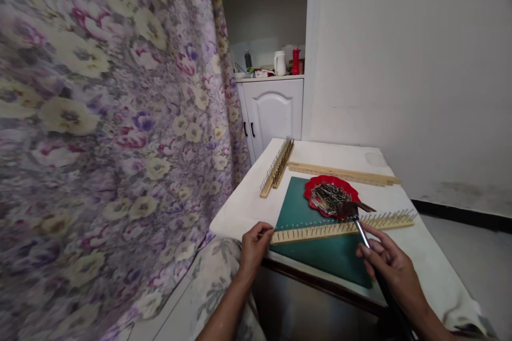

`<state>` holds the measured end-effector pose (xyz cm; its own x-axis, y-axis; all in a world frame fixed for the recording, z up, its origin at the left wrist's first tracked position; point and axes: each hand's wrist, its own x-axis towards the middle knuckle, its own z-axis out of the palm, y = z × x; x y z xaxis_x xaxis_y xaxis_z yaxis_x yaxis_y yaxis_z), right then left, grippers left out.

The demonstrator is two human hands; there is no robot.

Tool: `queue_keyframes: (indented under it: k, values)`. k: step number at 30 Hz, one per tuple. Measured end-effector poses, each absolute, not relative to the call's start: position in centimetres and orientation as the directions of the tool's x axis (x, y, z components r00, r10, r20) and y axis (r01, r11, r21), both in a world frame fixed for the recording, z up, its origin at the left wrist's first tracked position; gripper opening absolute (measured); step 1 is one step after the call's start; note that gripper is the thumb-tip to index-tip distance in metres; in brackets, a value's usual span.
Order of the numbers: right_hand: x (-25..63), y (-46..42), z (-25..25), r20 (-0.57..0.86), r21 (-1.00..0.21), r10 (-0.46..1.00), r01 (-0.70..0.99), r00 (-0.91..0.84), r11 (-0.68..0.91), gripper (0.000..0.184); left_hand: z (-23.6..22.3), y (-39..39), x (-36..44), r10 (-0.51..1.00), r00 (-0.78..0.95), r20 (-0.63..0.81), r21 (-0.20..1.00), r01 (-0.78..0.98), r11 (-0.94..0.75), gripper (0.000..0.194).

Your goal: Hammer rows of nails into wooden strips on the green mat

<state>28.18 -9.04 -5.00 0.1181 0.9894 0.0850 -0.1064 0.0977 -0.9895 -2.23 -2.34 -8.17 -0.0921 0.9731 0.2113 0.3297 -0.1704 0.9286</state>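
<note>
White table: nail-studded strip ending at left fingers (narrow, contents unclear), right fingers holding hammer

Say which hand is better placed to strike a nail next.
Right, I'd judge: the right hand grips the hammer, while the left hand is at the left end of the strip, away from the hammer.

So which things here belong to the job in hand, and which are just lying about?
In the job:
hammer, in the right hand
nailed strip, left hand at its end
nails in the red dish
mat, under part of that strip
probably the other nailed strips and wood strips farther back

Lying about, on the counter:
jug
red bottle
dark bottle
</note>
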Motion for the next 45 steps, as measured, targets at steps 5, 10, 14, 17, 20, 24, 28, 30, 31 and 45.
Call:
queue_keyframes:
  k: [5,10,14,17,20,24,28,30,31,45]
  values:
    - [28.2,-8.9,-5.0,0.092,-0.988,0.986,-0.11,0.138,0.108,0.054,-8.1,-2.2,-2.4,0.972,-0.093,0.216,0.926,0.335,-0.173,0.017]
    - [28.2,-9.1,-4.8,0.092,-0.988,0.984,-0.111,0.155,0.11,0.056,-8.2,-2.1,-2.3,0.978,-0.09,0.19,0.935,0.32,-0.153,0.018]
    - [27.9,-9.3,-4.8,0.095,-0.989,0.987,-0.099,0.13,0.109,0.054,-8.4,-2.2,-2.2,0.979,-0.097,0.179,0.941,0.306,-0.142,0.018]
    - [27.4,-9.5,-4.8,0.079,-0.991,0.992,-0.103,0.102,0.09,0.055,-8.7,-2.1,-2.2,0.977,-0.095,0.19,0.936,0.318,-0.151,0.017]
    - [26.1,-9.8,-4.3,0.051,-0.991,0.998,-0.118,0.038,0.055,0.055,-8.9,-2.1,-2.2,0.974,-0.095,0.205,0.928,0.336,-0.163,0.016]
    - [22.9,-9.9,-3.5,0.014,-0.987,0.995,-0.162,-0.102,-0.003,0.053,-8.8,-2.1,-2.1,0.973,-0.087,0.213,0.931,0.322,-0.175,0.016]
    - [19.1,-9.5,-3.0,-0.015,-0.984,0.968,-0.168,-0.252,-0.059,0.049,-8.8,-2.1,-2.0,0.973,-0.108,0.205,0.938,0.304,-0.164,0.014]
    - [17.5,-9.1,-3.0,-0.014,-0.984,0.962,-0.165,-0.274,-0.061,0.049,-8.9,-2.1,-1.9,0.974,-0.113,0.197,0.945,0.287,-0.157,0.014]
    - [16.8,-9.0,-3.0,-0.008,-0.985,0.959,-0.161,-0.283,-0.055,0.049,-9.0,-2.1,-1.9,0.975,-0.113,0.193,0.948,0.277,-0.155,0.015]
    - [14.4,-8.4,-3.5,0.018,-0.998,0.953,-0.06,-0.301,0.001,0.04,-10.0,-1.9,-1.8,0.976,-0.109,0.188,0.954,0.256,-0.155,0.014]
